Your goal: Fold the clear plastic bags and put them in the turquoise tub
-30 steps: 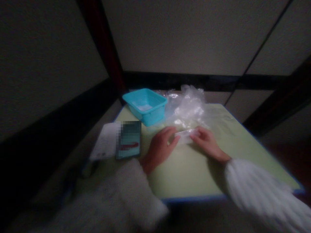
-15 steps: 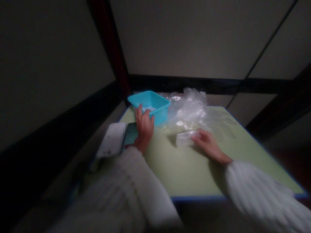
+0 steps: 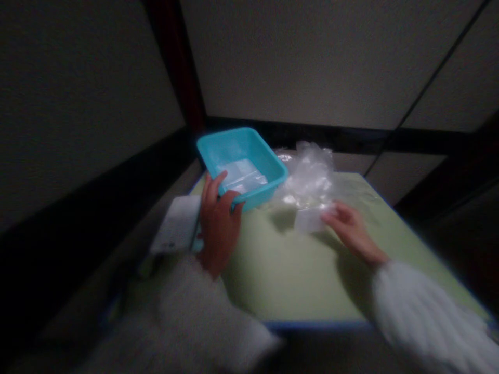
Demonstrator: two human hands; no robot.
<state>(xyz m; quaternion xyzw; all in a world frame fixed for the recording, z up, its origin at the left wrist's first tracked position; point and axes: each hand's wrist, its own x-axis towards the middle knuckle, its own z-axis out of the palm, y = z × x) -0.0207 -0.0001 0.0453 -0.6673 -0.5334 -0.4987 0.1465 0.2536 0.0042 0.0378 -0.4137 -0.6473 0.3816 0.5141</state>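
Note:
My left hand (image 3: 221, 221) grips the near rim of a turquoise plastic basket (image 3: 255, 200), fingers over the edge and thumb along the outside. The basket is tilted toward me, its far side raised. Inside lie several flat whitish, shiny packets (image 3: 244, 176). Between the thumb and fingers of my right hand (image 3: 346, 223) is a small translucent, whitish flat packet (image 3: 309, 219), held just above the table. Its contents are too blurred to tell.
A crumpled clear plastic bag (image 3: 312, 169) lies at the back of the pale green table (image 3: 288, 280), which has a blue edge. At the left is a white, flat device-like object (image 3: 177, 223), with a dark-screened thing mostly hidden behind my left hand. Walls stand behind and left.
The basket has been tilted and drawn nearer by my left hand, so the packets inside show more. My right hand has moved slightly right with its packet.

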